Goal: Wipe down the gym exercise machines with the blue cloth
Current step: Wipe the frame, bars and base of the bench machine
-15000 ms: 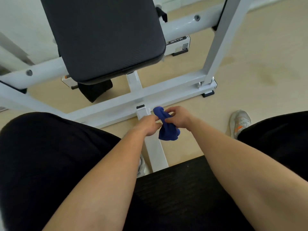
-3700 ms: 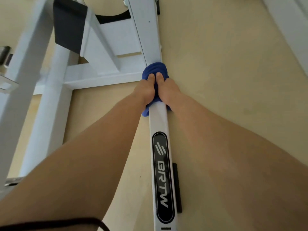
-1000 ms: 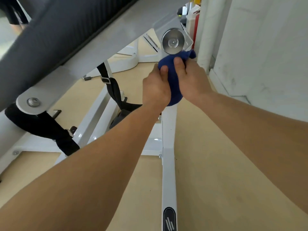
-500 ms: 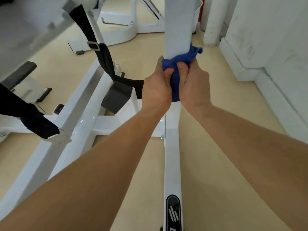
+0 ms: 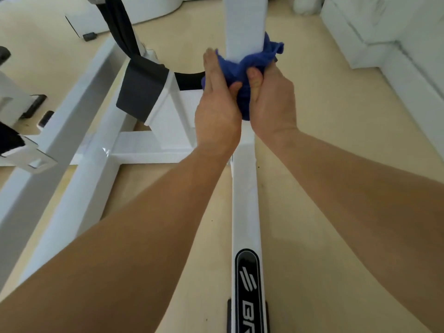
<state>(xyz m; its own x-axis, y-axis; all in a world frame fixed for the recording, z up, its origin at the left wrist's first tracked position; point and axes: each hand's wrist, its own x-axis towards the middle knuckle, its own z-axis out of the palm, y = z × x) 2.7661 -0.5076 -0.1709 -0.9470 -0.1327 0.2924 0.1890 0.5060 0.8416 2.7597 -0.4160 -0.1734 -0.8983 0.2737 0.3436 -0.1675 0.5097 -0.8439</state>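
Observation:
The blue cloth point(image 5: 249, 63) is bunched around a white upright post point(image 5: 243, 25) of the exercise machine, at the top centre of the head view. My left hand point(image 5: 216, 111) lies against the cloth on the post's left side, fingers straight up and thumb hooked into the fabric. On the right side my right hand point(image 5: 271, 99) grips the cloth, thumb curled over the front; its fingers are hidden behind the post. Below the hands a white floor rail point(image 5: 245, 200) with a black logo plate runs toward me.
White frame beams point(image 5: 72, 131) slant across the left, with a black strap point(image 5: 120, 25) and a dark grey pad point(image 5: 141, 87) hanging by them. A white wall base point(image 5: 384, 44) runs along the right. Beige floor lies between rail and wall.
Over the last second both hands slid the cloth down the upright post from the metal disc near its top. My left fingers have straightened against the cloth.

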